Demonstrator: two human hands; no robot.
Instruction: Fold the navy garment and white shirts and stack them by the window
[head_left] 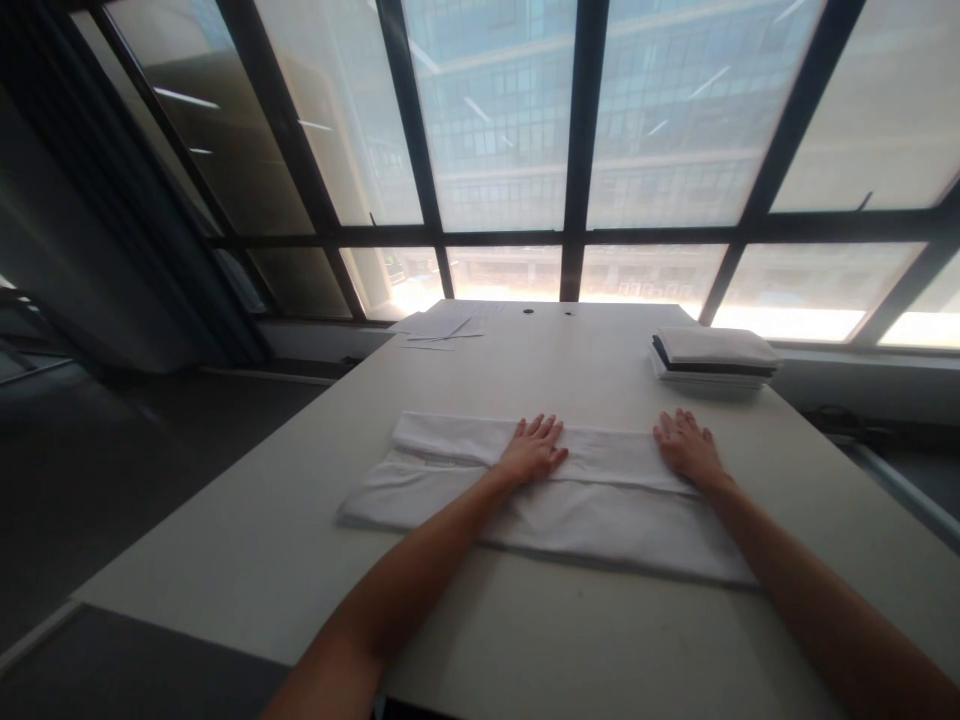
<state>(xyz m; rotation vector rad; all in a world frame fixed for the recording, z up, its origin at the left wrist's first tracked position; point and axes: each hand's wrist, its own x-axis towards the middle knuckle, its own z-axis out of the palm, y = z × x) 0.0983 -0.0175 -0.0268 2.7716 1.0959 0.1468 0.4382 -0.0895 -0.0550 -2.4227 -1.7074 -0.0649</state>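
Observation:
A white cloth garment [600,515], partly folded, lies across the white table in front of me. Its far part is turned over into a long strip, and the near part spreads toward me. My left hand [534,450] rests flat on the folded strip near its middle, fingers spread. Toward the strip's right end, my right hand [686,447] also presses down with fingers apart. Neither hand grips the cloth. The exact kind of garment cannot be made out.
A stack of folded cloths [716,358], white with a black layer, sits at the table's far right. Loose paper sheets [439,326] lie at the far left of the white table [247,530]. Large windows [495,120] stand behind it, with a dark curtain [142,200] at left.

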